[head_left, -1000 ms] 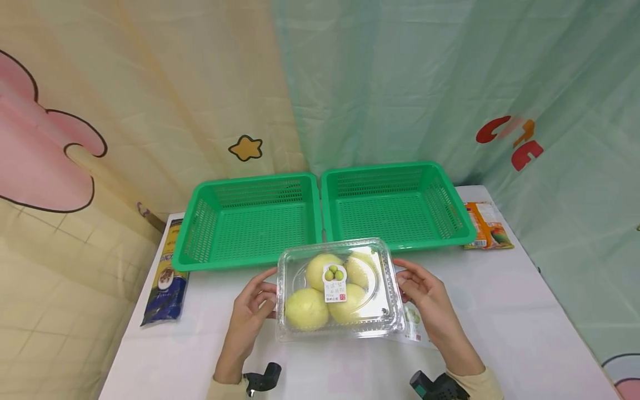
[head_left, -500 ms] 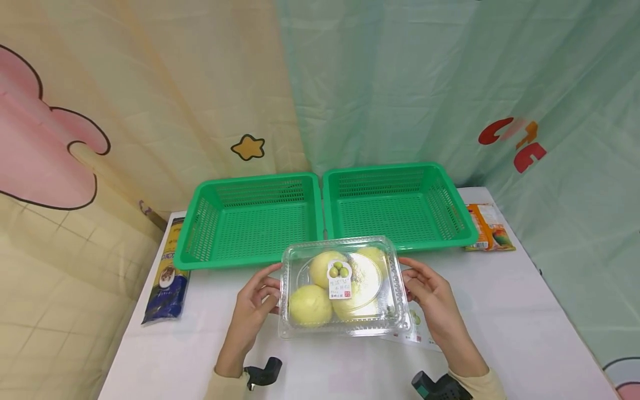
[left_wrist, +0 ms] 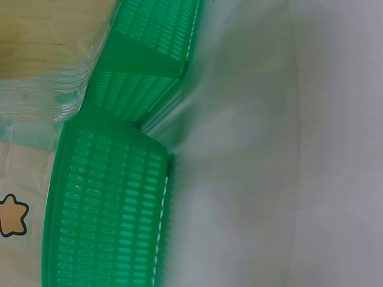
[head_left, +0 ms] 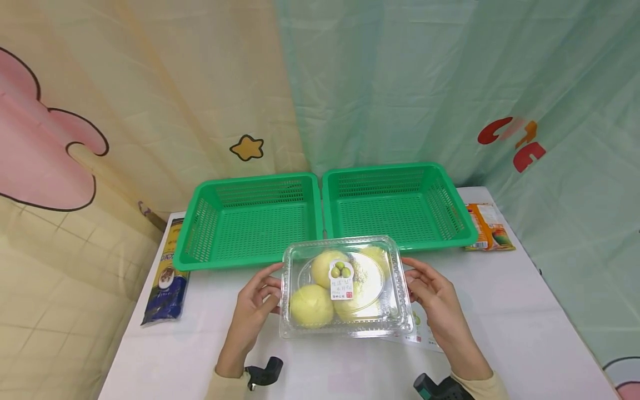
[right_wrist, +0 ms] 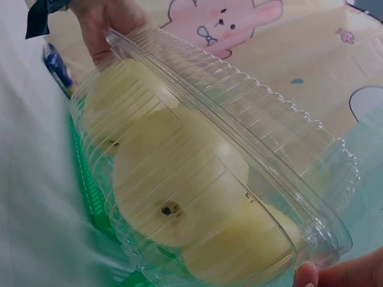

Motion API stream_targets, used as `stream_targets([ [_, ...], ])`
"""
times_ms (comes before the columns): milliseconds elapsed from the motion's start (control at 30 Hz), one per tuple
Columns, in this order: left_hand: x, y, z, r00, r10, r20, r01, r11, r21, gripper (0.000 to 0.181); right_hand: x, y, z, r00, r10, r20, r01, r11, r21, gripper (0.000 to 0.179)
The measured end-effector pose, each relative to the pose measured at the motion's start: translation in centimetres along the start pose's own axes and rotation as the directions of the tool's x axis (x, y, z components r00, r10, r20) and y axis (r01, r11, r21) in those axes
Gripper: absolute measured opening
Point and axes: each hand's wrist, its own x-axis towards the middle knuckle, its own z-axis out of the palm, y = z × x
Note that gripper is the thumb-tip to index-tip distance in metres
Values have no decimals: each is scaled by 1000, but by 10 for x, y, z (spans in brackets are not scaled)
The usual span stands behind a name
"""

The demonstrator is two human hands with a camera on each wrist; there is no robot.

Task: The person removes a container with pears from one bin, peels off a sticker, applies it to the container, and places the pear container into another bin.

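Between both hands a clear plastic clamshell box (head_left: 370, 319) is held up in front of the green baskets. Inside lie several pale yellow round fruits (head_left: 312, 305), and a white label (head_left: 341, 283) with green fruit pictures sits on its lid. My left hand (head_left: 254, 305) grips the box's left edge; my right hand (head_left: 437, 305) pinches its right edge by the lid rim. In the right wrist view the fruits (right_wrist: 179, 173) show through the ribbed side wall, with the right thumb (right_wrist: 306, 275) at the rim. The left wrist view shows only a box corner (left_wrist: 42, 95), no fingers.
Two green baskets, a left one (head_left: 180, 258) and a right one (head_left: 462, 236), stand side by side at the back. A blue and yellow packet (head_left: 167, 283) lies left, an orange packet (head_left: 490, 228) right. A printed sheet (head_left: 425, 336) lies near the right hand on the white table (head_left: 520, 333).
Both hands and the box have shifted slightly to the right, mostly in the first half second. The hold on the box stays the same.
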Motion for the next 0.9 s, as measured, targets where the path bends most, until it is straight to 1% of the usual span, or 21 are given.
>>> stream_targets([
  [200, 2, 0, -1, 1000, 26, 13, -26, 1000, -11, 55, 0, 0, -1, 1000, -18, 9, 18, 1000, 18, 43],
  [600, 6, 5, 0, 1000, 9, -1, -9, 1000, -3, 54, 4, -5, -4, 999, -42, 21, 42, 999, 16, 44],
  [900, 6, 5, 0, 1000, 10, 16, -10, 1000, -23, 54, 7, -7, -7, 998, -54, 19, 53, 998, 12, 43],
])
